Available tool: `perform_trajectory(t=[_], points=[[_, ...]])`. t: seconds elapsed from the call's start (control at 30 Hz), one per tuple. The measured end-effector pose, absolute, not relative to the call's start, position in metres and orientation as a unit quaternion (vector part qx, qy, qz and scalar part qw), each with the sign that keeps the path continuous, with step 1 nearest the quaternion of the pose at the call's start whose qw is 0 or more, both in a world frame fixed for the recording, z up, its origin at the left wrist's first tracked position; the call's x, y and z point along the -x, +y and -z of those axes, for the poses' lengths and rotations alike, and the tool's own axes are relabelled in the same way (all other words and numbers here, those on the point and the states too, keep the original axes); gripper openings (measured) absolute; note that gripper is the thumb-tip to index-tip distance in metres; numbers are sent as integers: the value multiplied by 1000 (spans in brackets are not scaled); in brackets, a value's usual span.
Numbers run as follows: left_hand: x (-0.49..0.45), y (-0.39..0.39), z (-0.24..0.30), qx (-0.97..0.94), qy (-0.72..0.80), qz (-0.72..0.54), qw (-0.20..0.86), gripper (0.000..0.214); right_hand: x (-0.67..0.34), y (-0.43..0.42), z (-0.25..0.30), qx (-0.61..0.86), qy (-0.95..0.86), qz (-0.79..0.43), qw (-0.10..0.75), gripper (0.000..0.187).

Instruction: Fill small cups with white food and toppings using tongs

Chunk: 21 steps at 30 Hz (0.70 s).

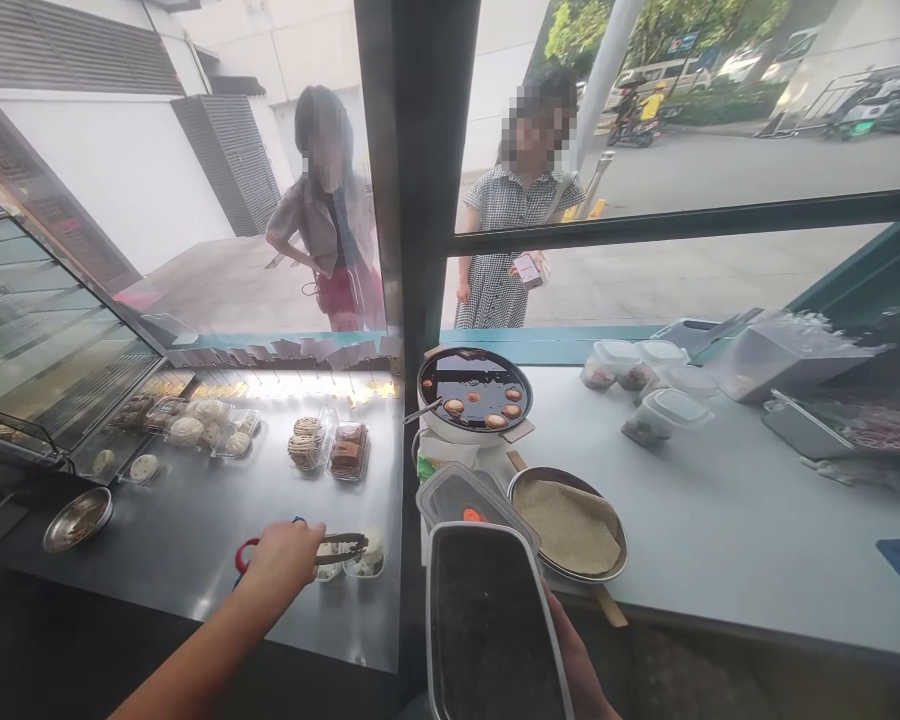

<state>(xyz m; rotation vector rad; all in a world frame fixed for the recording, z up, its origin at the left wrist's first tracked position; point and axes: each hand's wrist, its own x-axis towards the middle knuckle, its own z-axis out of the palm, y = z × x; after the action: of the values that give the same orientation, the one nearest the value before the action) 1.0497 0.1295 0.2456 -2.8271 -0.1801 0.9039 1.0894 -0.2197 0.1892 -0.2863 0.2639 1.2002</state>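
My left hand is closed round a pair of metal tongs whose tips rest over a small clear pack of pastries on the steel counter. Red-handled scissors lie just under that hand. My right hand grips the right edge of a long clear container with dark contents, held low in front of me. Behind the container stands another lidded clear box.
Clear packs of pastries lie farther back on the steel counter. A pot of dark liquid with eggs, a round sieve pan and lidded tubs stand on the white counter. Two people wait outside the window. A small metal bowl sits at the left.
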Motion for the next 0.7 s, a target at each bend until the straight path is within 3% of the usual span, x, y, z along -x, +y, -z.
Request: perform_trajectory(t=[0.1, 0.2, 0.3, 0.5, 0.7], points=[[-1067, 126, -212, 940, -61, -328, 78, 32, -1087, -227, -184, 144, 153, -549, 809, 55], [-1069, 127, -210, 940, -66, -324, 80, 33, -1086, -227, -181, 134, 157, -545, 813, 57], [-1058, 131, -242, 947, -77, -298, 90, 30, -1088, -223, -181, 119, 128, -545, 820, 56], [-1026, 99, -324, 977, -24, -192, 85, 32, -1086, -199, -186, 134, 80, -571, 806, 71], [-1032, 54, -324, 974, 103, -178, 91, 33, -1077, -175, -176, 152, 83, -592, 787, 74]])
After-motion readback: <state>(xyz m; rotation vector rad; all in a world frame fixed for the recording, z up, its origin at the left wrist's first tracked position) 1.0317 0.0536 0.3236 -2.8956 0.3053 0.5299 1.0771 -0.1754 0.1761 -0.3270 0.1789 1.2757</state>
